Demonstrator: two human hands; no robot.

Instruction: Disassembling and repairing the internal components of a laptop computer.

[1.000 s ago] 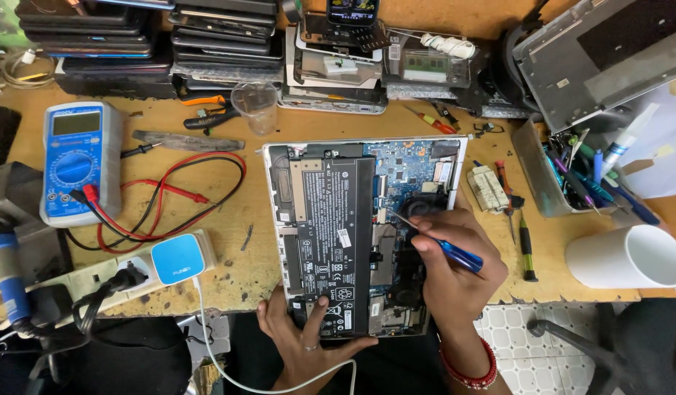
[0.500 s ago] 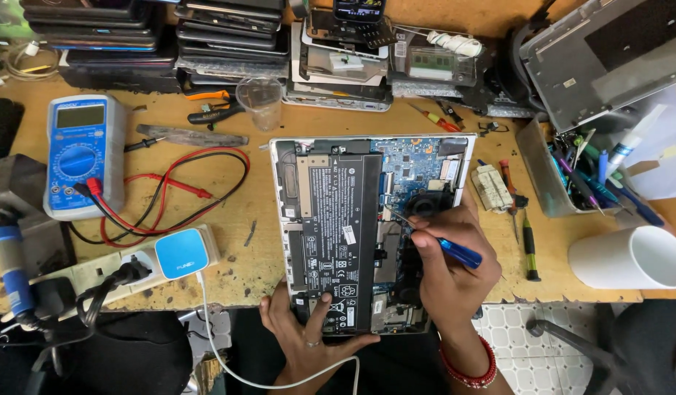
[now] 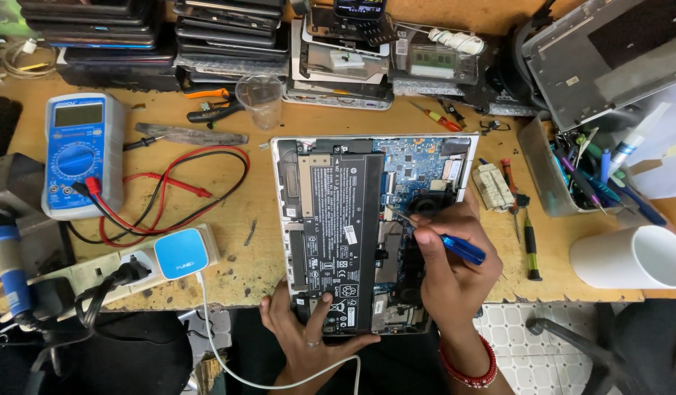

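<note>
The wooden desk [image 3: 265,212] carries an opened laptop [image 3: 374,234], its black battery [image 3: 343,241] exposed. The left hand [image 3: 308,338] grips the laptop's near edge, thumb on the battery. The right hand [image 3: 455,271] is clenched around a blue screwdriver [image 3: 455,246], its tip at the board beside the battery — a slip there could gouge circuitry or pierce the battery.

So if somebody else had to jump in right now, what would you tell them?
Left hand grips the near edge of the open laptop, thumb on the black battery.
Right hand holds a blue screwdriver, tip at the board right of the battery.
Done: bottom cover is off, insides showing.
Left: battery still sits in place; which screws are out is too small to tell.
</note>
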